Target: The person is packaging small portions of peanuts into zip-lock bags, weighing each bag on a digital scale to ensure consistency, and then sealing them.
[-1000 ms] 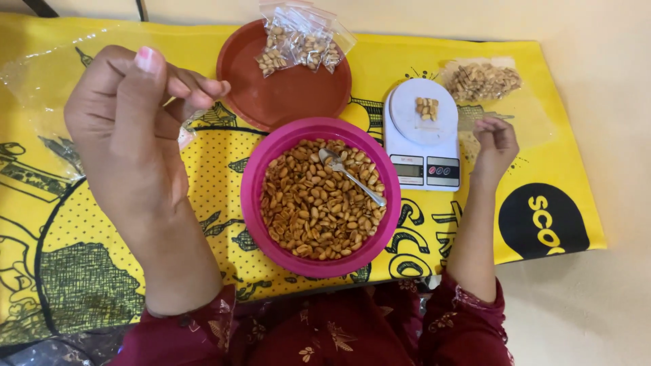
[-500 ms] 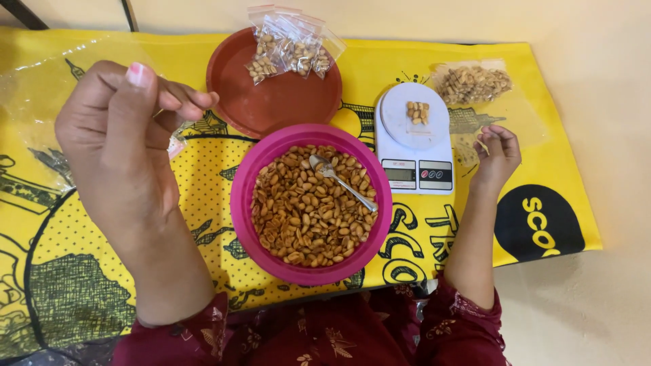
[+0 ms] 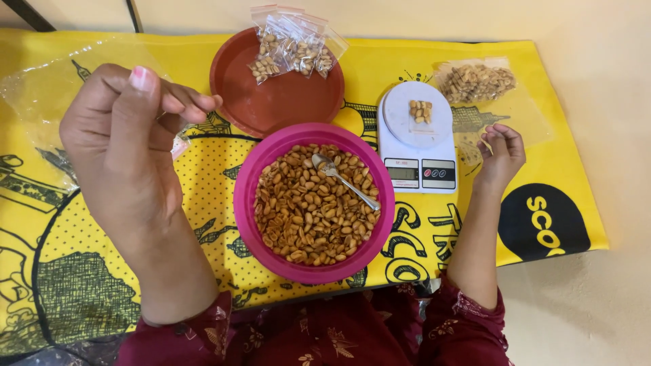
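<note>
Left hand: The left hand (image 3: 129, 146) is raised close to the camera over the left of the yellow printed mat (image 3: 203, 196), fingertips pinched together on a small scrap of clear plastic (image 3: 180, 144) that peeks out below the fingers; what kind of thing it is cannot be told.

Right hand: The right hand (image 3: 500, 154) rests on the mat just right of the white kitchen scale (image 3: 417, 139), fingers loosely curled and apart, clamped on nothing visible. It lies on the edge of a flat clear bag (image 3: 505, 112).

Spoon: A metal spoon (image 3: 342, 179) lies on the roasted peanuts (image 3: 308, 217) in the pink bowl (image 3: 247, 203). Its long axis runs diagonally, bowl end up and to the left near the middle of the heap, handle pointing down and to the right toward the rim. Neither hand touches it.

Bowl: Centre of the mat, directly before the person, heaped nearly full.

Scale: Just right of the pink bowl, display toward the person, a few peanuts (image 3: 420, 110) on its round platform.

Plate: A brown round plate (image 3: 271, 102) sits behind the bowl, its near edge tucked under the bowl's rim, with small filled clear packets (image 3: 291, 51) at its far edge.

Far right: A clear bag of peanuts (image 3: 478, 81) lies flat beyond the scale.

Left edge: A large empty clear plastic bag (image 3: 41, 102) lies on the mat, behind the raised hand.
</note>
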